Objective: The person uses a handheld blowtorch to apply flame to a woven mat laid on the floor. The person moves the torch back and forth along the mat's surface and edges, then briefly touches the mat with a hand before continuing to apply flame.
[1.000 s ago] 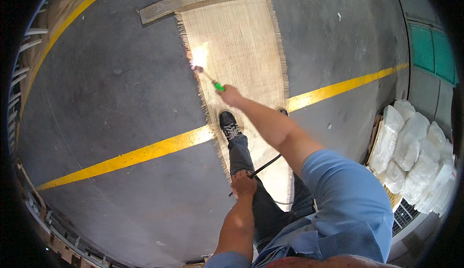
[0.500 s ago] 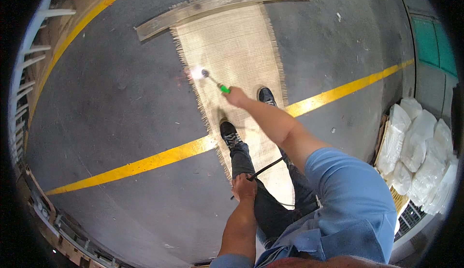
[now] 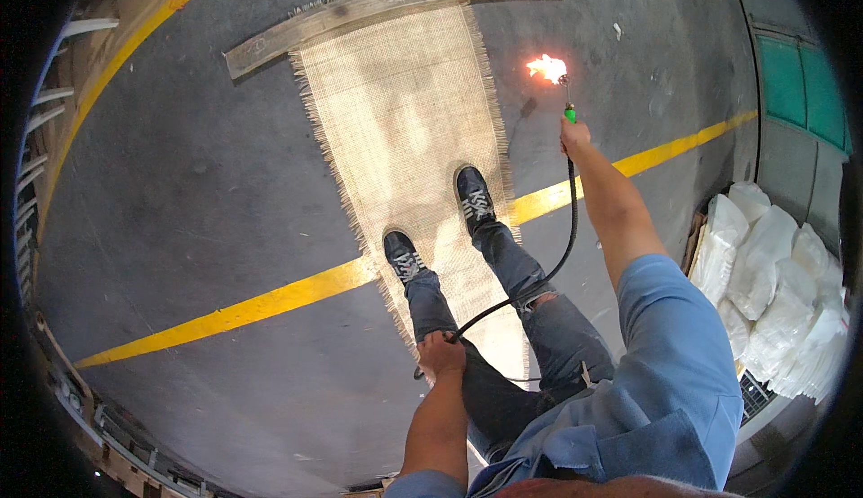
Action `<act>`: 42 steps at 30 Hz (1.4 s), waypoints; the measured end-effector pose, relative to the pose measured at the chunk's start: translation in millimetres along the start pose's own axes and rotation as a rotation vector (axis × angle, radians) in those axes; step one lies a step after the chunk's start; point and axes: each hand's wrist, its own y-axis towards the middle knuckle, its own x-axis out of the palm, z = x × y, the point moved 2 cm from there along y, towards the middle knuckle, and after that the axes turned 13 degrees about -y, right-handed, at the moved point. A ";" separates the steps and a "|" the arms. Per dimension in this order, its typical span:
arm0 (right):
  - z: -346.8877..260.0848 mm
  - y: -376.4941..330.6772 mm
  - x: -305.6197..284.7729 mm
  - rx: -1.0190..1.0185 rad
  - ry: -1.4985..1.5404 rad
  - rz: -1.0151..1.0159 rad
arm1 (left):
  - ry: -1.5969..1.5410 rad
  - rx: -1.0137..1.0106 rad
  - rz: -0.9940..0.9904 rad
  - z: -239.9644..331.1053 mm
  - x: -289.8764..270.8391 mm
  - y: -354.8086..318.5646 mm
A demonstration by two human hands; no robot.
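My right hand (image 3: pixel 575 136) is closed around the green handle of a gas torch (image 3: pixel 569 113), out past the right edge of the woven mat. An orange-white flame (image 3: pixel 547 68) burns at the torch head, pointing left over the grey floor. From the handle a black hose (image 3: pixel 573 219) curves down across my right leg to my left hand (image 3: pixel 440 354), which is closed on it beside my left knee. Under my shoes lies the long beige burlap mat (image 3: pixel 404 111), with frayed threads along both sides.
A wooden plank (image 3: pixel 395 4) lies across the mat's far end. Yellow floor lines (image 3: pixel 243 314) run on both sides. White plastic-wrapped bundles (image 3: pixel 773 273) are piled at the right by a wall with a green panel (image 3: pixel 800 84). White rack-like bars (image 3: pixel 90 26) stand at far left.
My right hand has swung the torch from the mat's left edge to beyond its right edge. The flame now looks orange, and more of the hose shows. My left hand stays near my knee.
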 end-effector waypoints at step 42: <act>-26.6 16.9 35.2 -0.130 0.001 -0.094 | 0.029 -0.059 -0.043 12.5 13.5 1.0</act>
